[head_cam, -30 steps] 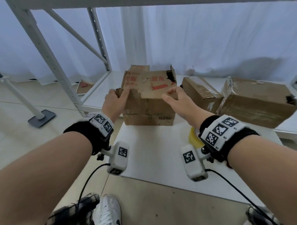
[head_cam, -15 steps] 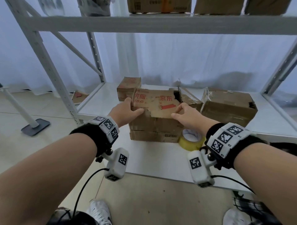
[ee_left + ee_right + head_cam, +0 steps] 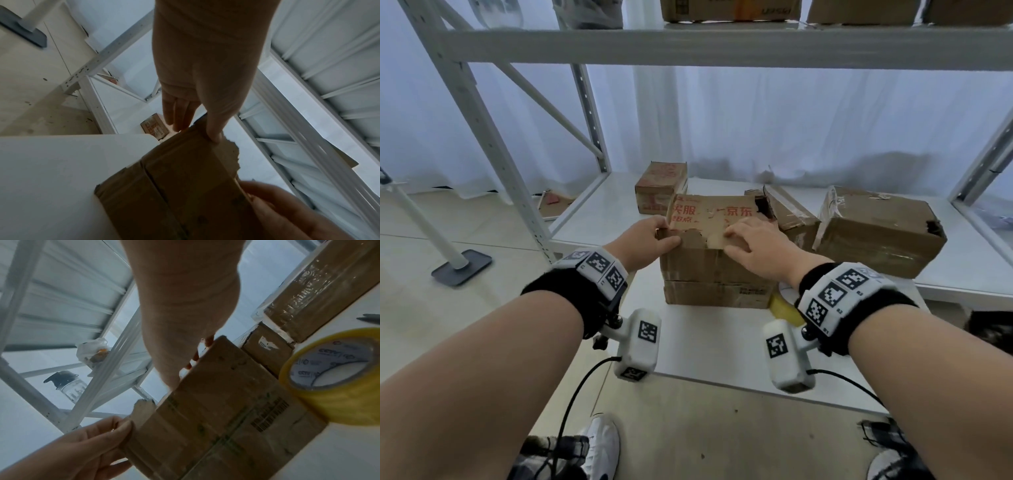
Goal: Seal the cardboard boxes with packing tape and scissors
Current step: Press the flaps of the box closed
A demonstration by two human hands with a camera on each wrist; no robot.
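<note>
A worn cardboard box [image 3: 709, 274] stands on a white table [image 3: 705, 342]. Its torn top flap [image 3: 709, 214] has red print. My left hand [image 3: 666, 233] pinches the box's upper left corner, thumb on the front edge; in the left wrist view the thumb [image 3: 213, 136] sits on the flap's corner. My right hand [image 3: 736, 236] lies flat on the flap near its front right, fingers spread. A yellow tape roll [image 3: 333, 374] lies right of the box, mostly hidden behind my right wrist in the head view. I see no scissors clearly.
Behind the box sit a small printed box [image 3: 661, 185], a torn box [image 3: 787, 212] and a large taped box [image 3: 876, 229] on the low shelf. A shelf upright [image 3: 493, 147] rises at left. Two grey pointed tips [image 3: 370, 318] lie beyond the tape.
The head view has tilted up, showing the upper shelf. My right hand has slid from the flap's right edge inward onto its top, and the flap lies flatter. My left hand stays at the left corner.
</note>
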